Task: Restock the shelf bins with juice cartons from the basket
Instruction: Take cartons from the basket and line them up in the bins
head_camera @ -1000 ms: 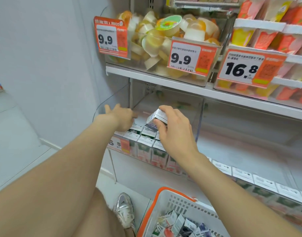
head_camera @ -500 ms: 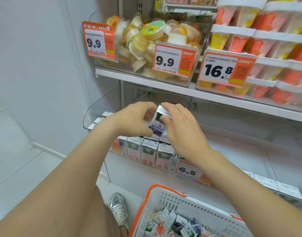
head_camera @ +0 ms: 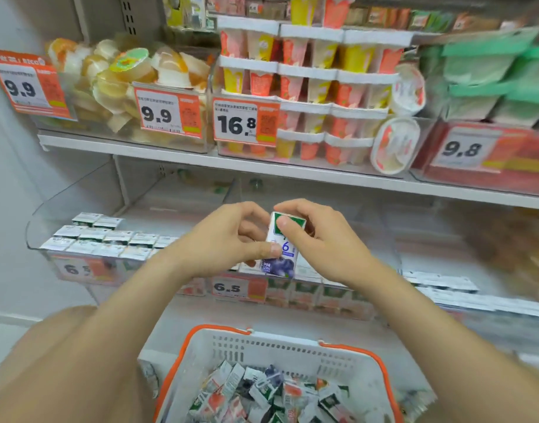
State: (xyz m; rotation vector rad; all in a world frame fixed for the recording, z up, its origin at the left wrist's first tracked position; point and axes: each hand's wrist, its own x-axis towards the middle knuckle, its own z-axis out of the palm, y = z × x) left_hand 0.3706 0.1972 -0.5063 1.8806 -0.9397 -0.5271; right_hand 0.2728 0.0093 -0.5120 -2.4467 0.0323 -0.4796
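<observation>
Shelf bins (head_camera: 57,203) sit mid-frame; my left hand (head_camera: 219,239) and right hand (head_camera: 320,242) pinch one carton (head_camera: 285,248), which I should set in upright.

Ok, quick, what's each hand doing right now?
Left hand: pinching the carton low on its side.
Right hand: gripping the same carton at its top.

The upper shelf (head_camera: 170,156) carries a clear tub of loose jelly cups (head_camera: 121,77) fronted by orange 9.9 price tags (head_camera: 166,112). Just beside it, stacked red and yellow cup packs (head_camera: 311,87) stand behind a 16.8 tag (head_camera: 245,123). Further right, blurred green-topped packs (head_camera: 488,71) sit above a 9.8 tag (head_camera: 463,149).
</observation>
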